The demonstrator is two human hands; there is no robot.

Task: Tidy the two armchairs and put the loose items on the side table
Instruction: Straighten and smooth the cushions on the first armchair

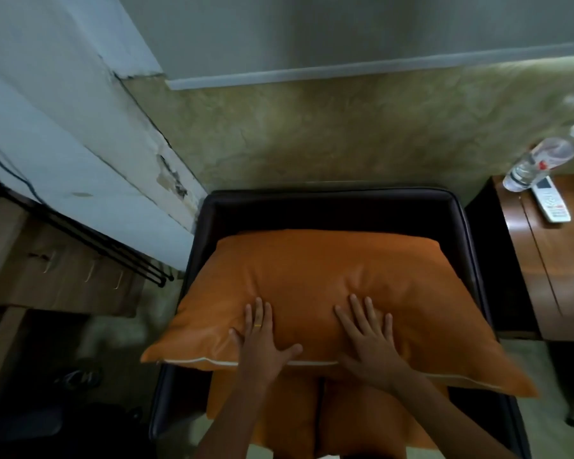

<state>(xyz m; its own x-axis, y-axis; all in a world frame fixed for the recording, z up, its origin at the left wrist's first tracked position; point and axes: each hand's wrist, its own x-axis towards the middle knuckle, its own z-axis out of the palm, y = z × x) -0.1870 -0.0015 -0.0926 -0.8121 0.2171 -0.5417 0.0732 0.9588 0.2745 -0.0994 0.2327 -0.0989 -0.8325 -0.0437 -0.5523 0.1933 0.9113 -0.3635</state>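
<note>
An orange cushion (328, 279) lies across the seat of a dark armchair (332, 202), its zipped edge toward me. My left hand (262, 342) and my right hand (368, 339) both press flat on the cushion's near part, fingers spread and straight. A ring shows on my left hand. Below the cushion I see more orange fabric (285, 415), partly hidden by my forearms. To the right stands the wooden side table (550, 270), holding a clear water bottle (540, 160) and a white remote control (550, 202).
A pale green wall rises behind the armchair. On the left is a wooden cabinet (63, 276) with a black metal rail (106, 246) above it. Dark objects lie on the floor at lower left.
</note>
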